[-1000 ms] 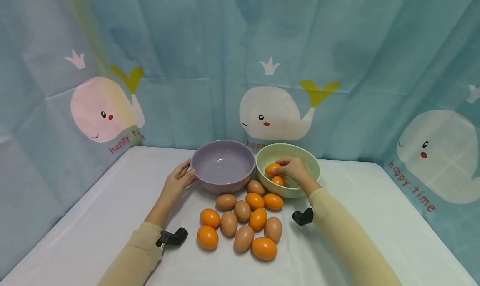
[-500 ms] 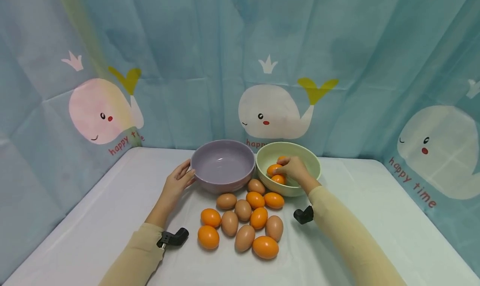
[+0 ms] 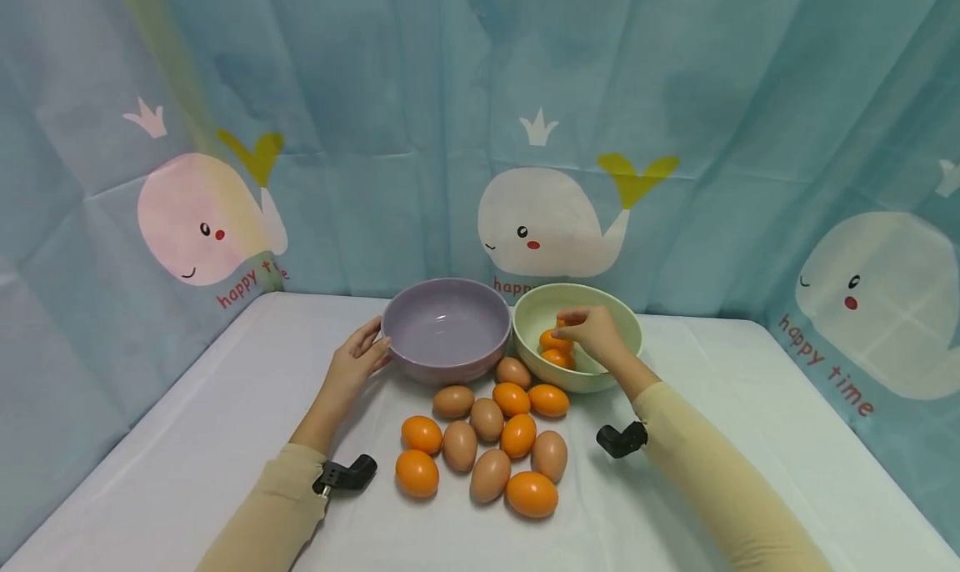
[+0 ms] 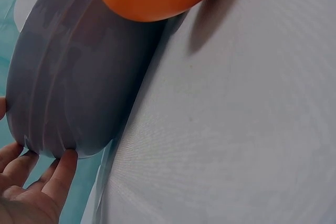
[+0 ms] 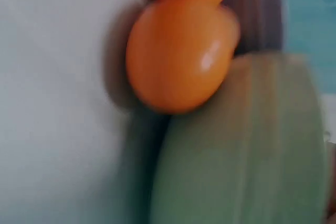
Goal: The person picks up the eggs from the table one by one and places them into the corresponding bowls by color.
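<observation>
A purple bowl [image 3: 450, 363] stands left of a pale green bowl [image 3: 577, 380], their rims close together. My left hand [image 3: 354, 368] rests its fingertips against the purple bowl's outer left wall. Inside the green bowl lie orange eggs [image 3: 557, 358]; one is partly covered by my right hand. Over these eggs hovers my right hand [image 3: 596, 334], thumb and forefinger apart, seemingly gripping none of them. The right wrist view is blurred and shows an orange egg [image 5: 178, 56] beside the green bowl's outside [image 5: 231, 166], with that hand barely at the edge.
Several brown eggs [image 3: 460, 446] and orange eggs [image 3: 532, 494] lie loose on the white tabletop [image 3: 187, 439] before the bowls. The nearest touch or almost touch the bowls' fronts. A blue curtain [image 3: 375, 138] printed with whales hangs behind.
My right hand has let go of an orange egg in the green bowl and lifted slightly up and right. My left hand stays against the purple bowl.
</observation>
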